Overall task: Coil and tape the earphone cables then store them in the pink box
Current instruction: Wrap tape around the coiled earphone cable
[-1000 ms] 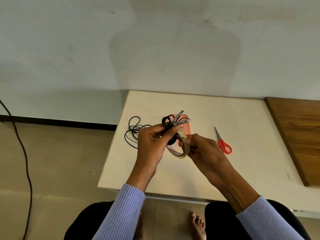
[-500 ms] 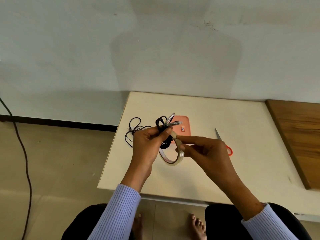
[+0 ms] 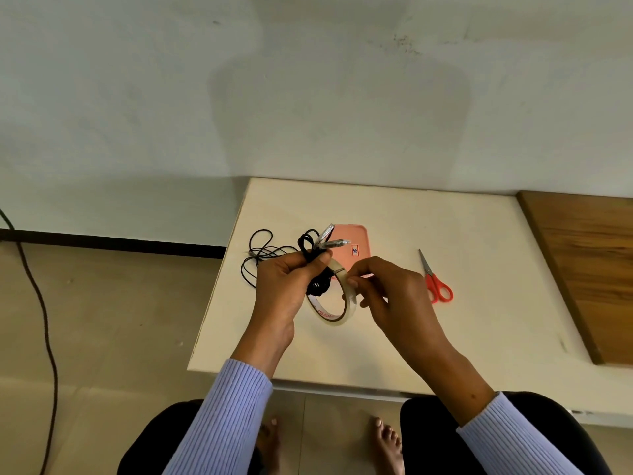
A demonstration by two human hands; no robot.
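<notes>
Coiled black earphone cable [image 3: 317, 269] is gripped above the table [image 3: 479, 320] by the left hand [image 3: 287, 289]; clear tape roll [image 3: 337, 303] is pinched by the right hand [image 3: 387, 289], before the pink box [image 3: 356, 245].

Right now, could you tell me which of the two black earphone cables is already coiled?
The cable gripped in the left hand is coiled; the other cable lies loose on the table behind that hand.

pale wall [image 3: 137, 97], beige floor [image 3: 120, 320], cream table [image 3: 479, 337], wooden board [image 3: 589, 269] beside it
</notes>
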